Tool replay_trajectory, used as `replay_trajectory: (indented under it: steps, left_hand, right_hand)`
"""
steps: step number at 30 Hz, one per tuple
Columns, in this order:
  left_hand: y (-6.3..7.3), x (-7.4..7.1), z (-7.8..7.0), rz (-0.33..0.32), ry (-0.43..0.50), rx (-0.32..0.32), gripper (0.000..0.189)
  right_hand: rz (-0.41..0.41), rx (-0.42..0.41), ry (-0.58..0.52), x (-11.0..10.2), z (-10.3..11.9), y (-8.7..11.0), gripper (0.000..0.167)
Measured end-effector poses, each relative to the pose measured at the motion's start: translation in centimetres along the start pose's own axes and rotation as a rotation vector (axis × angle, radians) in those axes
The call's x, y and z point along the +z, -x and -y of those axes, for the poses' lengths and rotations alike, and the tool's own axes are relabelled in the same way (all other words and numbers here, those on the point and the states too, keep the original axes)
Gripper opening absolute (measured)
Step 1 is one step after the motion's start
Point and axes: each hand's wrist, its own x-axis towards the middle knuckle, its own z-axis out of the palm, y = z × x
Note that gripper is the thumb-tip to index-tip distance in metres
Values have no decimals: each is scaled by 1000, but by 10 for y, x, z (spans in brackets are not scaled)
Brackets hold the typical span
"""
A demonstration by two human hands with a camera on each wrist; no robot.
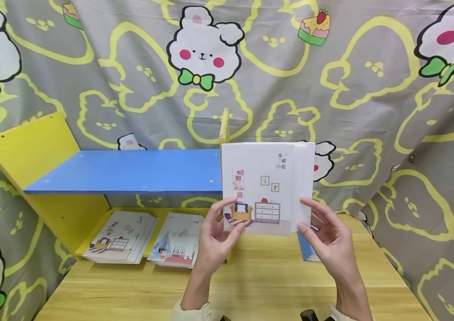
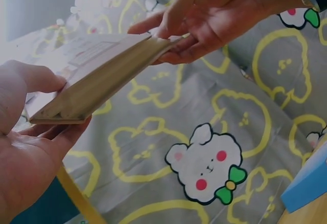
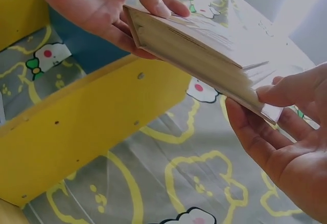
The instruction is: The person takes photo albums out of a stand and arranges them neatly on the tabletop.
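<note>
The left hand [image 1: 215, 236] pinches the lower left corner of a thin white booklet with a drawing of a yellow armchair and a chest of drawers on its cover [image 1: 267, 187], thumb on the front and curled fingers behind it. The right hand [image 1: 327, 240] grips the lower right corner the same way, thumb over the cover edge and fingers beneath. The booklet stands upright between the two hands, held in the air above the pale wooden surface [image 1: 251, 285], its cover facing the person. From the left wrist view the booklet [image 2: 97, 75] shows its stacked page edges, spanning from one hand to the other.

Behind it is a yellow-sided shelf with a blue board [image 1: 130, 171]. Under the board, to the left of the hands, lie two stacks of similar booklets: one with the same armchair cover [image 1: 120, 236], and just beside it one with a tent-like picture [image 1: 176, 240]. A grey cloth printed with white rabbits and yellow outlines [image 1: 331, 89] hangs behind everything.
</note>
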Motion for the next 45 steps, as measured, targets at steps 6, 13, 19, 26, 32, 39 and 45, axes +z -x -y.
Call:
replay_trajectory:
  steps: [6,13,19,26,32,39,45]
  left_hand:
    - [-2,6,6,-14,10,-8,57]
    - [-2,12,12,-24,27,0,56]
    - [0,16,14,-32,23,-1,57]
    - [4,18,18,-21,32,4,58]
    - [6,19,18,-18,34,13,59]
    - [6,20,19,-19,27,11,58]
    - [5,19,20,-20,31,1,59]
  right_hand:
    - [-11,0,3,-5,-1,-2,57]
    - [-38,55,42,-12,-2,0,57]
    - [-55,119,77,-15,-1,0,57]
    - [-47,165,95,-19,-1,3,56]
    - [-35,181,110,-21,-2,4,59]
    - [-24,183,115,-22,-2,5,58]
    - [-21,183,120,-23,-3,4,54]
